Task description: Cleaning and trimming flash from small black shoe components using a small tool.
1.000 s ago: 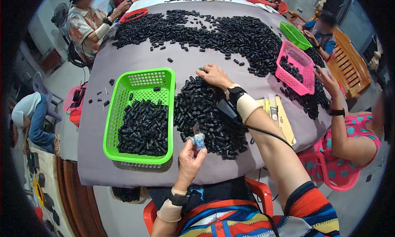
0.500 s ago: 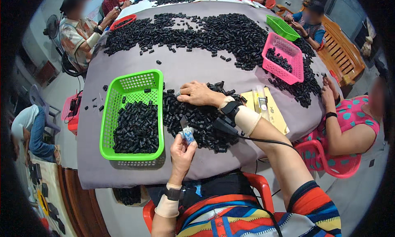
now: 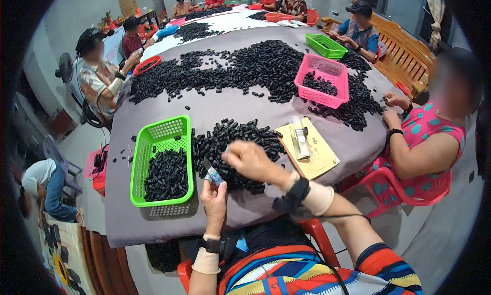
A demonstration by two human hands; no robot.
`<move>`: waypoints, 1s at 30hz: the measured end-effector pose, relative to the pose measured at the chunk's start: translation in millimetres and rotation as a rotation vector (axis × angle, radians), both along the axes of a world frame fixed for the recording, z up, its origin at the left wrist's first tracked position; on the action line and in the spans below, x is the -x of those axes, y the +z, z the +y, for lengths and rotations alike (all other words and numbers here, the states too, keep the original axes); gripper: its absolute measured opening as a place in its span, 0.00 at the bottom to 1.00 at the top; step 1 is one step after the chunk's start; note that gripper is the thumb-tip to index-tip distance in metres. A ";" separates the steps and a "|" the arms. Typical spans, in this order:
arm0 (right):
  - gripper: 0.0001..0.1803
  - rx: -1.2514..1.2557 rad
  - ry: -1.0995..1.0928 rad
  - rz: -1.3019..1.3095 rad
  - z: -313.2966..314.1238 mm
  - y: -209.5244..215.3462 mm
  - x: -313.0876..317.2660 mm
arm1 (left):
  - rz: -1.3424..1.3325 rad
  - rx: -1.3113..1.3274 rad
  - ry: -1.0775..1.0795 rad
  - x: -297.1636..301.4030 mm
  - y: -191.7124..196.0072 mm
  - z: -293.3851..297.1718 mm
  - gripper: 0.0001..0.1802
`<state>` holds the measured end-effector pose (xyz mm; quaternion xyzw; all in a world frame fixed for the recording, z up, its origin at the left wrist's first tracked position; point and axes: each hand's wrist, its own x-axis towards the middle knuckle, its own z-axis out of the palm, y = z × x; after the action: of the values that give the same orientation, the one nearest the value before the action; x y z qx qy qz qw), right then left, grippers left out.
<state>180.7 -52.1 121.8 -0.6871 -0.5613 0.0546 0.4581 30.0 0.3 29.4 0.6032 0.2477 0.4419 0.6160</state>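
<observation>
My left hand (image 3: pixel 213 202) is closed on a small knife (image 3: pixel 214 177), a short metal blade whose grip is wrapped in white with blue marks. The blade points up, away from me, at the near edge of a pile of small black cylindrical parts (image 3: pixel 240 136). Just right of it, my right hand (image 3: pixel 255 163) hovers over the same pile, a little blurred. Its fingers are curled together, with a pale bit at the fingertips; what they hold is not plain. Left of the pile stands a green basket (image 3: pixel 190 157) holding many more black parts.
A yellow pad (image 3: pixel 322 159) with a clear plastic case (image 3: pixel 300 139) on it lies to the right. Beyond are a big heap of black parts (image 3: pixel 271 64), a pink basket (image 3: pixel 322 64) and a green basket (image 3: pixel 326 45). A person (image 3: pixel 419 141) sits close on my right; others sit around the table.
The view has tilted up, showing more of the far table. My right hand has lifted from the pile's far left and come toward the knife in my left hand.
</observation>
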 end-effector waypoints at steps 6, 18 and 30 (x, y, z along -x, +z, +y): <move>0.18 -0.030 -0.002 0.304 -45.3 -27.7 54.5 | 0.062 -0.145 0.063 -2.7 24.3 -30.6 0.08; 0.13 -0.040 -0.004 0.553 -74.1 -53.1 57.0 | 0.245 -0.479 0.062 -10.5 21.3 -67.4 0.15; 0.10 -0.118 0.177 1.080 -69.7 -79.8 58.3 | 0.206 -0.187 -0.133 16.9 11.2 -63.2 0.19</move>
<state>122.4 -121.8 42.0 -0.4847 -0.3041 0.4065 0.7123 13.2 -62.9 40.6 0.7151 0.2271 0.3570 0.5564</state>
